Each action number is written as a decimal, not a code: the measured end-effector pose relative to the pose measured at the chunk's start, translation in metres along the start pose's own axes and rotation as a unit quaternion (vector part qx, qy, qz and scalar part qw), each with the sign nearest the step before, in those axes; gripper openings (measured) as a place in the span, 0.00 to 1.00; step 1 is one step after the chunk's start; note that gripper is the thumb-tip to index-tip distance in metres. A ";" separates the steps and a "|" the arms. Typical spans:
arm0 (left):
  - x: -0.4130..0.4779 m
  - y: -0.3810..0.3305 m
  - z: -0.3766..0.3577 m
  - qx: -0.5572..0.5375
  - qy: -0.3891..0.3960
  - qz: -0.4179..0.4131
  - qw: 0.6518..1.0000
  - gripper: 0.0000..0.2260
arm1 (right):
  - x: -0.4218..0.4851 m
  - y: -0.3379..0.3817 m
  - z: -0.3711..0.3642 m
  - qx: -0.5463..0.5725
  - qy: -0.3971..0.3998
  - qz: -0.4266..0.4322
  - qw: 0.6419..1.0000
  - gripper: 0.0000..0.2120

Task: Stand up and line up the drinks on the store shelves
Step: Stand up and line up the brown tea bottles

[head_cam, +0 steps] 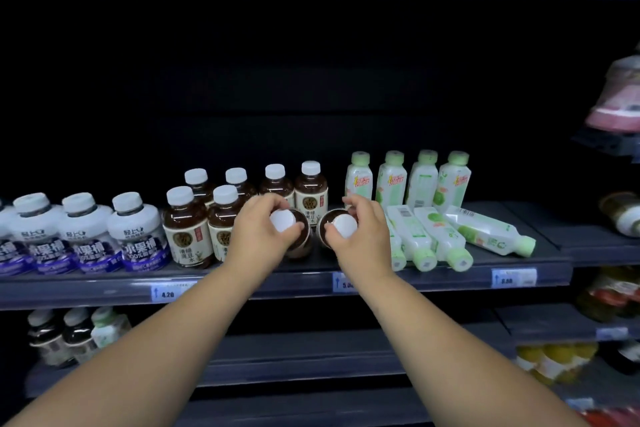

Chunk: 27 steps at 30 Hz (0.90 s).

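**newbie:** left hand (261, 232) and right hand (362, 239) each curled round tipped tea bottles (344, 225), mid-shelf. Risks?

**oldhand:** swinging them upright could clip the standing row (221, 215) at 10 o'clock, or the fallen green bottles (433, 239) at 3.

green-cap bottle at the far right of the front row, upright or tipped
Tipped: the green-cap bottle lies on its side, cap toward the front of the shelf.

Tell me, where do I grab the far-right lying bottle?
Probably round its body just behind the green cap, coming from the front and above. The lying bottle points its cap toward the shelf edge, and another bottle lies close on its left.
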<state>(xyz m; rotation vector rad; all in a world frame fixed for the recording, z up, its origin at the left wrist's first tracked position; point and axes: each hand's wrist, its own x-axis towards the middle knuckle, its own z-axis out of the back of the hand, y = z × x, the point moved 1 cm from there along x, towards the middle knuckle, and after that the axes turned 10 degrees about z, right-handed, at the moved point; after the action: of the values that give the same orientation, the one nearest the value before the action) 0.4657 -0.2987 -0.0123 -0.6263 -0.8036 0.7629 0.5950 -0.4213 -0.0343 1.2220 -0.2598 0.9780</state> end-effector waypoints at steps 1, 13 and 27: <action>0.008 -0.004 0.003 0.001 0.004 -0.001 1.000 0.14 | 0.008 0.003 0.002 -0.003 0.008 0.013 1.000 0.22; 0.063 -0.011 0.005 0.019 0.151 0.061 0.986 0.13 | 0.066 -0.015 0.005 -0.002 0.131 -0.019 0.991 0.14; 0.082 -0.024 0.010 0.124 0.235 0.013 0.964 0.14 | 0.059 -0.023 0.019 0.085 0.229 -0.059 0.968 0.25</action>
<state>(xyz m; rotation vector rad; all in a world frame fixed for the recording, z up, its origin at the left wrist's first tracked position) 0.5038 -0.2452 0.0431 -0.5608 -0.2592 0.6883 0.6523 -0.4094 -0.0044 1.1134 0.2629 1.1640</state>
